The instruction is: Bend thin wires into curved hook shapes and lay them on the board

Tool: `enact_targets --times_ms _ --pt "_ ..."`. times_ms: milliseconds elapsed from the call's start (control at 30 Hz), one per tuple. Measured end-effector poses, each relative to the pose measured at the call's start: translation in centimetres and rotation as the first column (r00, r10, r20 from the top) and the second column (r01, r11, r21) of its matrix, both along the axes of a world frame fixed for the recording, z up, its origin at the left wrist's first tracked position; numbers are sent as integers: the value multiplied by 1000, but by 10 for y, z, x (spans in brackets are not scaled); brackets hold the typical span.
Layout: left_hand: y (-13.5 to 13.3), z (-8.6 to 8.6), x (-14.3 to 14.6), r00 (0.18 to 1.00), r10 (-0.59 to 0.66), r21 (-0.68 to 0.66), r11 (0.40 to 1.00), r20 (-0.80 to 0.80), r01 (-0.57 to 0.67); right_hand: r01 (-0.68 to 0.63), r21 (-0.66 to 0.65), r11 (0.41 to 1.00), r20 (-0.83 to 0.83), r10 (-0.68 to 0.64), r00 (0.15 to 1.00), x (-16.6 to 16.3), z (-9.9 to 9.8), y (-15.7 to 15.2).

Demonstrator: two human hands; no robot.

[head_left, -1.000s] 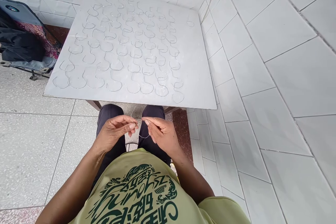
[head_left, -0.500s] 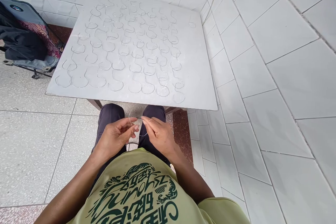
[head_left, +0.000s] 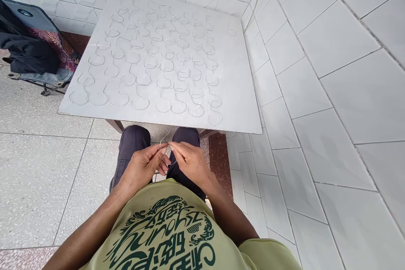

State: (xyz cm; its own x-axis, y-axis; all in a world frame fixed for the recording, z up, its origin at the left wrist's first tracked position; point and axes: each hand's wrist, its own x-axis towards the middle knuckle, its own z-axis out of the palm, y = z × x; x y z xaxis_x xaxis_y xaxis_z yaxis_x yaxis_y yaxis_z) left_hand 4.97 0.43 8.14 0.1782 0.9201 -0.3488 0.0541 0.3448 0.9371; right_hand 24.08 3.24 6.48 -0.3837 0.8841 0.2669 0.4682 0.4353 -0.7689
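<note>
From the head view, you look down on your two hands, brought together at the fingertips in front of your knees. Your left hand [head_left: 141,169] pinches a thin wire [head_left: 161,140] between thumb and index finger; your right hand [head_left: 192,163] also grips it with thumb and index finger, its tips just beside the left ones. One end of the wire stands up above your left fingers, and a curved stretch shows below, between the hands — the part under your fingertips is hidden.

The wire is off the surface [head_left: 242,107], on your side of its near edge. On that pale surface lie many bent wire pieces [head_left: 166,71], mostly S-like curves in rough rows, some touching or overlapping. A lone piece [head_left: 232,35] lies apart, toward the far right corner.

Your dark trousers [head_left: 134,137] show below the near edge, and your green shirt [head_left: 167,223] carries dark lettering. To the left stands a folding chair [head_left: 27,12] with dark cloth [head_left: 31,55] on it; white tiled walls [head_left: 316,71] meet behind the surface.
</note>
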Motion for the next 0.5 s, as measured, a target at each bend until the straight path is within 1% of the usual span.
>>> enact_targets --times_ms 67,133,167,233,267,300,367,500 --pt "1 4 0 1000 -17 13 1000 26 17 -16 -43 999 -91 12 996 1 4 0" --pt "2 7 -1 998 -45 13 999 45 45 -66 -163 984 -208 31 978 3 8 2" --pt "2 8 -2 996 -60 6 998 61 60 -100 -250 963 -276 29 961 5 9 3" --pt "4 9 -4 990 -93 -20 995 104 96 -176 -424 888 -408 -14 913 8 9 7" --pt "4 9 -6 985 -119 -37 992 129 124 -214 -483 849 -467 -43 883 9 7 10" --pt "4 9 -7 976 -149 -56 986 156 160 -247 -517 820 -515 -68 854 9 5 12" --pt "5 10 -9 956 -207 -96 968 209 231 -300 -525 797 -585 -82 807 9 -2 16" --pt "5 16 -11 914 -276 -155 931 296 332 -419 -492 763 -682 -38 730 9 -15 21"
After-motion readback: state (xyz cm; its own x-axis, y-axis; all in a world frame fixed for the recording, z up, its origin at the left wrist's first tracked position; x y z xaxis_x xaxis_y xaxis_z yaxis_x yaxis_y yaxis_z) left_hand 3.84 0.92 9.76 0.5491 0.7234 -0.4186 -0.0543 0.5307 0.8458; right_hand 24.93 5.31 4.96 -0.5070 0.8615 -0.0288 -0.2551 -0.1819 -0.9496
